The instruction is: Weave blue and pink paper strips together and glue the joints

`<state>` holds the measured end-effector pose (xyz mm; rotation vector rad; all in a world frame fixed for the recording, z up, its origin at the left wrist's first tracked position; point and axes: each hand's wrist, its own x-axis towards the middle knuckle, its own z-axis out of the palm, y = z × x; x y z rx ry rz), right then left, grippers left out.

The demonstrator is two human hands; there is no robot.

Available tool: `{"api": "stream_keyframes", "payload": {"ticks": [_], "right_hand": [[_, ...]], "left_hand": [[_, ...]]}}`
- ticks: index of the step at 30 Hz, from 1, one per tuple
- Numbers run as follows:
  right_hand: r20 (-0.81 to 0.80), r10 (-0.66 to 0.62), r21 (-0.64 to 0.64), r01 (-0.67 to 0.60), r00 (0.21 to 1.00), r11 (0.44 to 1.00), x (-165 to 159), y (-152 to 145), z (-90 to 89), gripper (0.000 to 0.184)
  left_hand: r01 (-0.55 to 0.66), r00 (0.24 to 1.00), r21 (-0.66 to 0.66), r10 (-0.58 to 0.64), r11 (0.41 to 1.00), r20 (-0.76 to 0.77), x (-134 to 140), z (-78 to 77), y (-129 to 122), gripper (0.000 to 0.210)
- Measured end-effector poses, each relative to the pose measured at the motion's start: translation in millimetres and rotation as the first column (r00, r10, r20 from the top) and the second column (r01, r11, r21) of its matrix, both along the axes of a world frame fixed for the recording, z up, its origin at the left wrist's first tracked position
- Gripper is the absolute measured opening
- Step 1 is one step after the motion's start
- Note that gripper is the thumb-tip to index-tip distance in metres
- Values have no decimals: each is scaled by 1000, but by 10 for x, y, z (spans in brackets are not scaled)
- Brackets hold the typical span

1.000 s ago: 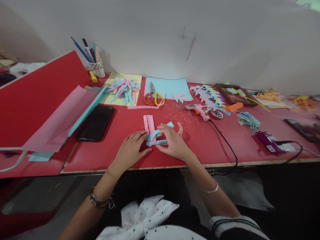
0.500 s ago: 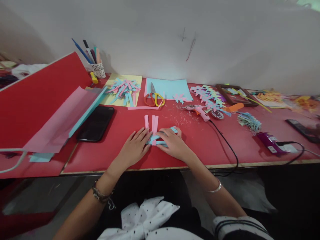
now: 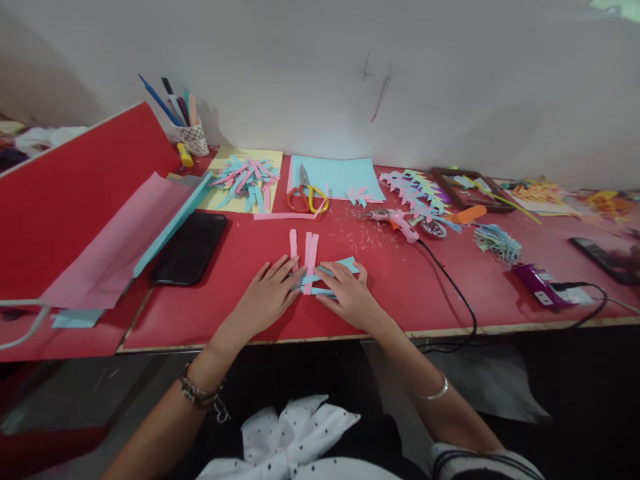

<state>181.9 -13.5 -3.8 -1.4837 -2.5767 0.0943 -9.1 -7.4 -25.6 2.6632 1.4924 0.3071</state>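
hands lie flat: left hand [image 3: 270, 293] and right hand [image 3: 350, 297] press the crossed pink and blue paper strips [image 3: 313, 267] on the red worktop [image 3: 400, 293]. best to press evenly so strips stay straight.

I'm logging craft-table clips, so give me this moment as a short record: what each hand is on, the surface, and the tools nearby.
left hand: left hand flat, pressing the paper strips
right hand: right hand flat on the blue strips
surface: red table
tools behind: scissors, glue gun
left of hands: black phone
back corner: pen cup
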Motion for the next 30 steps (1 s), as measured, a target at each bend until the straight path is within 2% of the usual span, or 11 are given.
{"api": "stream_keyframes", "payload": {"ticks": [4, 8, 14, 18, 25, 28, 30], "right_hand": [[-16, -5, 88, 6, 1000, 996, 15, 38, 32, 29], [-43, 13, 124, -8, 999, 992, 19, -28, 15, 22], [-67, -223, 126, 230, 973, 965, -92, -204, -38, 22], [-36, -294, 85, 296, 955, 951, -187, -243, -9, 23], [-135, -257, 31, 264, 957, 964, -213, -217, 49, 14], [-144, -231, 81, 244, 962, 966, -156, -211, 86, 11], [-129, -213, 144, 231, 968, 962, -100, -213, 115, 15]], "left_hand": [[20, 999, 18, -20, 1000, 28, -10, -9, -3, 41], [-15, 991, 60, 7, 998, 134, -9, -10, -16, 40], [-40, 972, 47, 28, 998, 235, 7, -2, -27, 20], [-58, 965, 41, 45, 997, 257, 22, 4, -34, 15], [-56, 964, 18, 49, 998, 263, 18, 6, -25, 11], [-62, 963, 5, 59, 998, 264, 20, 14, -22, 10], [-68, 963, -7, 67, 998, 262, 24, 26, -22, 9]]}}
